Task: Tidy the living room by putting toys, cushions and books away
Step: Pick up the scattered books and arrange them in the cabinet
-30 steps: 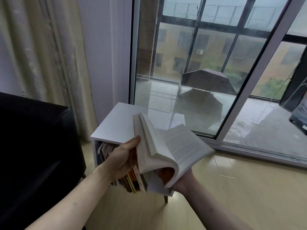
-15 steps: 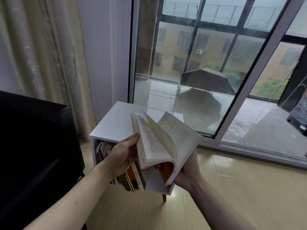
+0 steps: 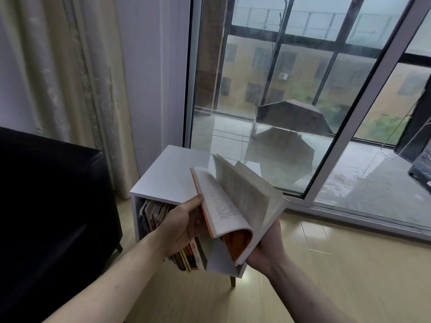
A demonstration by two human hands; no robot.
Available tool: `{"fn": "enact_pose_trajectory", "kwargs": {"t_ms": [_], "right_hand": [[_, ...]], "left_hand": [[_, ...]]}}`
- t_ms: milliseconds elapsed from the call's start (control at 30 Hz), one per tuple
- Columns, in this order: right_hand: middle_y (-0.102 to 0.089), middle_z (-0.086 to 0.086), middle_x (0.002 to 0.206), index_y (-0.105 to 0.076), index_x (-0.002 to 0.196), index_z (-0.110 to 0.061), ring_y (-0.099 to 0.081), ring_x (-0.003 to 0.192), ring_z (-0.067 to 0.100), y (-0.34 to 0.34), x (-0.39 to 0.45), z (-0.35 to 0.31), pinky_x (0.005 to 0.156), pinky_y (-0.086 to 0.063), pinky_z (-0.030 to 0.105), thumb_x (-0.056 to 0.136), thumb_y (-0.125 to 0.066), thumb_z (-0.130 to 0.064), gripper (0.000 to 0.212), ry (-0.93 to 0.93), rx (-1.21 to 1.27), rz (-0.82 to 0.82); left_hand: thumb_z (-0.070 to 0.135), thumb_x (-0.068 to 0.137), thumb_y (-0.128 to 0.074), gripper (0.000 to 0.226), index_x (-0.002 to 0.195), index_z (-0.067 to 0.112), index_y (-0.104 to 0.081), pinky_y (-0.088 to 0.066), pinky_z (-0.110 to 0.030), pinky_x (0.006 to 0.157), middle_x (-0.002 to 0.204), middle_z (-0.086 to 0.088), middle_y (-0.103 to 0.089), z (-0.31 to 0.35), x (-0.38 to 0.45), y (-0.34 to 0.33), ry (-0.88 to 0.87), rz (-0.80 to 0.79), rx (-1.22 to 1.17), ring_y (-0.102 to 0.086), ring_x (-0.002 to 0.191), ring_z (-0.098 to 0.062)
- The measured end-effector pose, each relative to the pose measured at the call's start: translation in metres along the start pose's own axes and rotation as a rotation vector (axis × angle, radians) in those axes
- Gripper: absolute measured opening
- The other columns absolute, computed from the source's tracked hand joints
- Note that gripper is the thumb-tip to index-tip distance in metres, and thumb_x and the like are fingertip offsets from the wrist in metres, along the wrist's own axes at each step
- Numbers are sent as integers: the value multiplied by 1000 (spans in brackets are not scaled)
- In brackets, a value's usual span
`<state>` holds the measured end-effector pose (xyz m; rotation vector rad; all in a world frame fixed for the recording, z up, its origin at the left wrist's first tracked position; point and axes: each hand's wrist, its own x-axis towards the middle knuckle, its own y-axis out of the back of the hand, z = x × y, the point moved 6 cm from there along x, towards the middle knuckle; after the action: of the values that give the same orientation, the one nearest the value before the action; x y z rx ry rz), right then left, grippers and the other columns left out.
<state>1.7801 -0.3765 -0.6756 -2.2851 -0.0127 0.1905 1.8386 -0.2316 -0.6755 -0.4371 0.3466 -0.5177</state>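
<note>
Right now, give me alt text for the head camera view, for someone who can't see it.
Two bare hands hold an open paperback book, the left hand gripping its orange cover and the right hand supporting it underneath, above a low white shelf unit with books inside. A black sofa sits left; a glass door shows a wet balcony.

Books [image 3: 161,215] in shelf [image 3: 168,176], right of sofa [image 3: 53,194]

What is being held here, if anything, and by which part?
An open book, in both hands. The left hand grips its left side with the orange cover; the right hand holds the right side from underneath.
</note>
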Motion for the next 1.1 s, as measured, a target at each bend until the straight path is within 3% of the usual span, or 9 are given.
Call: {"fn": "enact_pose_trajectory", "kwargs": {"t_ms": [400,500,567,667,733,800,900,1000,1100], "right_hand": [[-59,20,121,-58,135,-9,-57,106,35,4,3,-1,97,-42,48,103,-38,-53,58,31,58,-12],[-53,24,137,-46,146,-4,-51,123,41,9,7,2,109,-37,53,104,-30,-59,71,14,60,-57],[-40,27,153,-39,153,-7,-37,141,48,12,8,2,121,-24,60,104,-25,-64,77,0,14,-72],[-37,29,155,-44,151,-10,-32,145,50,7,9,3,121,-18,64,101,-26,-70,80,-17,-13,-100],[-43,29,152,-49,148,-12,-39,141,50,5,9,3,120,-21,66,98,-27,-74,82,-29,-4,-107],[-41,28,153,-46,151,-13,-38,142,50,3,7,2,120,-20,66,97,-28,-76,85,-51,31,-129],[-29,27,160,-32,158,-13,-27,148,49,-4,-2,1,122,-11,66,91,-33,-83,97,-101,29,-222],[-20,26,164,-22,160,-17,-17,150,51,2,-13,-6,122,0,67,85,-33,-89,105,-154,31,-279],[-51,24,148,-40,151,-18,-49,135,47,20,-21,-15,119,-25,66,86,-38,-84,93,-133,-82,-73]], "left_hand": [[63,101,-39,54,132,25,-62,-42,-63,112,135,-12,-66,1,7,10,-40,4,54,-61,126,-35],[71,99,-30,65,144,30,-54,-44,-54,113,144,1,-62,-5,2,-3,-46,-119,183,-58,133,-24],[77,91,-46,67,146,39,-52,-45,-46,112,149,9,-54,-16,3,-12,-94,-121,432,-54,135,-15],[91,52,-71,120,155,39,-35,-42,-52,114,160,3,-32,-30,9,4,-100,144,664,-41,142,-23],[86,45,-81,145,161,24,-21,-38,-55,116,162,-7,-31,-44,15,18,81,222,528,-39,145,-31],[74,60,-85,125,156,13,-33,-40,-55,115,152,-12,-51,-56,16,18,241,157,312,-47,139,-34],[47,87,-73,65,138,9,-57,-42,-53,115,126,-14,-72,-50,18,16,209,84,139,-64,124,-35],[33,94,-66,52,136,4,-56,-45,-57,112,125,-22,-70,-33,16,26,124,133,26,-66,118,-42],[21,95,-68,42,134,12,-56,-51,-60,104,121,-18,-73,-11,6,43,0,241,61,-69,112,-41]]}}
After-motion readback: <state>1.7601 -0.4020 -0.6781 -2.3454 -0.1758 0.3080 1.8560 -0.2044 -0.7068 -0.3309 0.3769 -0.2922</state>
